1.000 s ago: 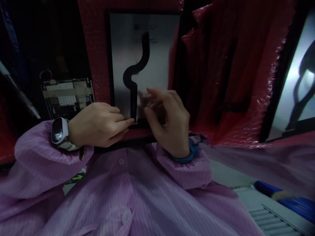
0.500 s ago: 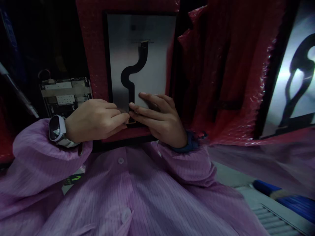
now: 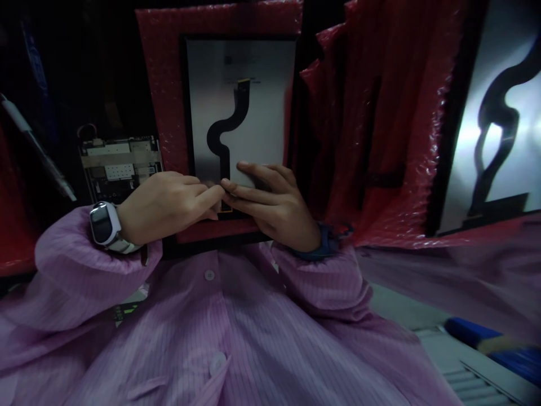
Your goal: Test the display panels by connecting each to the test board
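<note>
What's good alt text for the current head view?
A bare left hand and bare right hand meet near the lower end of a curved black ribbon cable on a black-edged silver rectangular panel lying on red bubble wrap. An exposed rectangular circuit board sits left; a second silver panel with a looped black cable is right.

- Panel [image 3: 260,129]: is presenting a smooth, silvery, metal-looking back with soft sheen.
- Cable [image 3: 214,137]: is showing a flat, matt black, film-like surface.
- Wrap [image 3: 164,107]: is glinting as red bubble plastic, dimpled and glossy.
- Second panel [image 3: 524,135]: is giving bright glare off smooth, metal-looking silver.
- Board [image 3: 120,171]: is displaying pale, metal-looking plates.
- Tape [image 3: 122,158]: is looking dull and beige.
- Pen [image 3: 40,148]: is showing smooth plastic, partly white, partly clear.
- Watch [image 3: 101,223]: is reflecting light off a glossy, glass-like face.
- Smock [image 3: 186,327]: is creasing as soft, matt, finely striped cloth.
- Button [image 3: 209,275]: is showing smooth, pale plastic.
</note>
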Motion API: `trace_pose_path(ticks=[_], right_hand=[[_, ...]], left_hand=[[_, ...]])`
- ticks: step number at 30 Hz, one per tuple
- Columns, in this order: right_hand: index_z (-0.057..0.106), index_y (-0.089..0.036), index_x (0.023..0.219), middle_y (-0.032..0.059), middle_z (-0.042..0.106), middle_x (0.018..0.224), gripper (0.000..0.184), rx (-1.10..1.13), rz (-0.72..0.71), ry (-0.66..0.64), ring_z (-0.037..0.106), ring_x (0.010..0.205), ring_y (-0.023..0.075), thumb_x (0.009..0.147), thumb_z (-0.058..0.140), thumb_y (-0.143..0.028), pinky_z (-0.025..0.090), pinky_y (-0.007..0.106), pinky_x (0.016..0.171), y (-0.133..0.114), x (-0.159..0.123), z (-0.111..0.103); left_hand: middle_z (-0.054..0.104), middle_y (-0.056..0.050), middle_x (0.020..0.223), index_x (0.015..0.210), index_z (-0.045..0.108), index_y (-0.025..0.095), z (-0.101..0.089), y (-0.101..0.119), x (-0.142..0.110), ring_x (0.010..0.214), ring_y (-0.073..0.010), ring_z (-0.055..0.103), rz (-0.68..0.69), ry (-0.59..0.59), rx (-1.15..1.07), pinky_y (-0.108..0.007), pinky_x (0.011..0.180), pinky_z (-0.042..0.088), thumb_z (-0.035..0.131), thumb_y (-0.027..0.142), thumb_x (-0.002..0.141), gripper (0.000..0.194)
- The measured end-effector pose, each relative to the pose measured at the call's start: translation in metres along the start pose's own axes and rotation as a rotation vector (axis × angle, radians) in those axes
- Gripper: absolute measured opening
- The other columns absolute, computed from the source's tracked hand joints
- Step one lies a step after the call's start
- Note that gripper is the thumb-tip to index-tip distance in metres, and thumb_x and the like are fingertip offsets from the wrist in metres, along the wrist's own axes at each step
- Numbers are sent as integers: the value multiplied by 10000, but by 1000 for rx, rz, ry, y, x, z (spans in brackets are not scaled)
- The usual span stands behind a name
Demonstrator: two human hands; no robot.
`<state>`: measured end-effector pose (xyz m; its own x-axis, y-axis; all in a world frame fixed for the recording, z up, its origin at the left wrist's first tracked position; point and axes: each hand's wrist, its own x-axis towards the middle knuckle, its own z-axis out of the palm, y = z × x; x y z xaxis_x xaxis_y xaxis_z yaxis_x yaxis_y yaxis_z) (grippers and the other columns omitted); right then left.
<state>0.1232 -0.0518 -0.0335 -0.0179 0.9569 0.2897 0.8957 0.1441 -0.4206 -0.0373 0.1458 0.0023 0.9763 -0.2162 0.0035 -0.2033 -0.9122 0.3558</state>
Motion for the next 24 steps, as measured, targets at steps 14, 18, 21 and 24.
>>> trace_pose_path(ticks=[14,18,21,24], right_hand=[[676,-289,1309,-57,685,1353,360,-81,-26,32,525,1377,211,1043,462,-176,436,416,1107,-1,2,7],[691,-284,1285,-57,680,1358,344,-78,-33,41,534,1374,211,1038,476,-176,443,416,1110,-1,3,9],[667,-314,1321,-48,666,1380,381,-22,-2,10,515,1398,208,1034,468,-160,435,440,1129,0,2,10],[648,-317,1350,-14,661,1394,399,38,11,6,496,1416,203,1027,477,-157,431,445,1143,0,2,9]], left_hand=[[693,-13,753,1034,644,125,8,26,-11,662,-145,640,-50,239,234,-277,605,451,479,246,1053,206],[664,-9,740,1085,658,123,12,43,-17,669,-145,606,9,256,369,-286,612,441,471,75,1010,208],[646,-6,733,1144,647,110,16,50,-21,668,-147,586,9,273,379,-288,624,452,474,48,998,234],[642,-8,744,1174,634,101,19,50,-24,663,-149,569,8,284,375,-292,623,453,483,57,1000,234]])
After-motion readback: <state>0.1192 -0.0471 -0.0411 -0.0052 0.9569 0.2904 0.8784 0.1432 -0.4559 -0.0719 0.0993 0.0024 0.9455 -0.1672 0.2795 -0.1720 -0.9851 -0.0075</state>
